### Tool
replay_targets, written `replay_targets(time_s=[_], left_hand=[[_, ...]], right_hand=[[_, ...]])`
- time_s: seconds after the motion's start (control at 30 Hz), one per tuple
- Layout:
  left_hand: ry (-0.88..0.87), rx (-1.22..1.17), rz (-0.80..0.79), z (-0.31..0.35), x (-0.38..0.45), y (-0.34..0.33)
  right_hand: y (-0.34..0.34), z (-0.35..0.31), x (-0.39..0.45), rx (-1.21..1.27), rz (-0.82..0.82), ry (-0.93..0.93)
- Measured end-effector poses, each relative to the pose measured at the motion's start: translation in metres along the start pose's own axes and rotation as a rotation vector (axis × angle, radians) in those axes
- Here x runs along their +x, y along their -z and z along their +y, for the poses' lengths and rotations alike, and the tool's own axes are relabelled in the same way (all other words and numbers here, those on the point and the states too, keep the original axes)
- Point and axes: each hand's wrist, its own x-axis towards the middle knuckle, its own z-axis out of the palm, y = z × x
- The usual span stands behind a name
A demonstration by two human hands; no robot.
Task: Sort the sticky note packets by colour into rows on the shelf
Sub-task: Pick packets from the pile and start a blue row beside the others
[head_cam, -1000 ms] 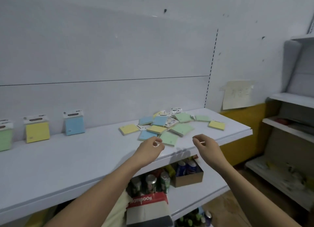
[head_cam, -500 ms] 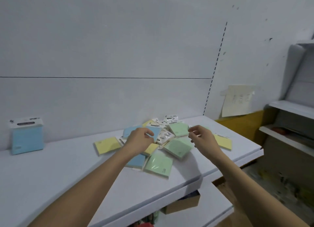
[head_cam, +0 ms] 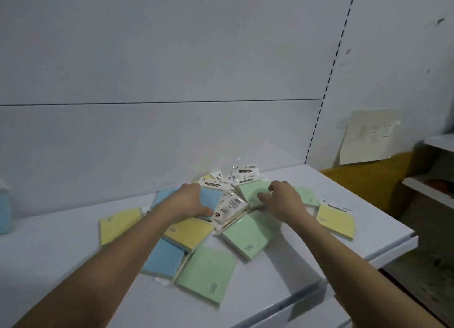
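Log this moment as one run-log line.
left hand on blue packet | right hand on green packet | pile unsorted

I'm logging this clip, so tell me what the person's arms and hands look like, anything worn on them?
Both forearms are bare to the frame's edge: no sleeves, gloves, watch or bands in view. The left hand and right hand show no rings that can be made out.
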Motion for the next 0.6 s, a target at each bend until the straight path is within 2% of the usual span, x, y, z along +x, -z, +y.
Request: replay_targets(time_s=[0.13,0.3,0.43,0.6], left_hand=[[0.055,-0.123,0.101,0.006,0.014,0.000],[0.192,-0.046,0.194,0.029,0.011,-0.002],[0.157,-0.443,0.309,0.044,0.002,0.003],[0.245,-0.771,0.400,0.058,-0.035,-0.001]], right_hand=[[-0.008,0.011,0.022,-0.084,-0.034,0.039],[0.001,0.032,0.037,-0.018,-0.133,0.122],[0.018,0.047,0.052,0.046,-0.239,0.185],[0.032,0.060,0.065,0.454,-0.190,0.248]])
